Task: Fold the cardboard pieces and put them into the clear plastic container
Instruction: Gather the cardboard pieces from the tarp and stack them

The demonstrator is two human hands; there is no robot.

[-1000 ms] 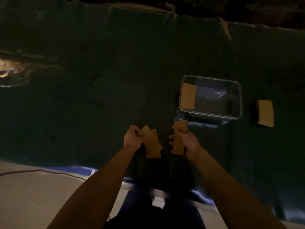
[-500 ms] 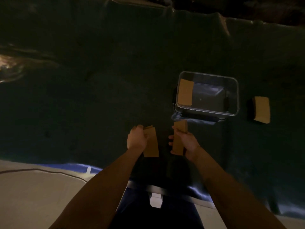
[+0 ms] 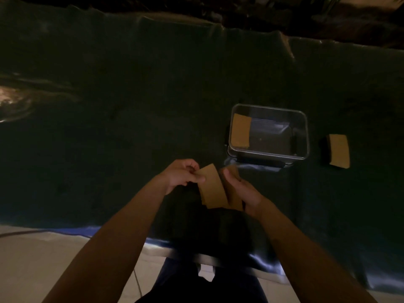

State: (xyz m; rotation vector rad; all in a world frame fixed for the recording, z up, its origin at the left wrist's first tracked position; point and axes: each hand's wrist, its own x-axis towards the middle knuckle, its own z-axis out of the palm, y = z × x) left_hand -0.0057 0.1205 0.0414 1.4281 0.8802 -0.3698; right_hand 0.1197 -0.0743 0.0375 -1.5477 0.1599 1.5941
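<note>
Two cardboard pieces held over dark cloth [image 3: 131,127]: folded piece [image 3: 213,189] pinched by left hand [image 3: 181,174], second piece [image 3: 235,196] gripped by right hand [image 3: 242,191]. Clear container [image 3: 305,136] far right, one piece [image 3: 240,131] inside; another [image 3: 338,150] right of it.

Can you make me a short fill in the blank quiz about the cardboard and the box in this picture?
1. The clear container already holds ____ cardboard piece.
2. That piece lies at the container's ____ end.
3. The loose piece on the dark cloth lies to the ____ of the container.
4. The left hand and right hand are holding ____.

Missing words: one; left; right; cardboard
</note>
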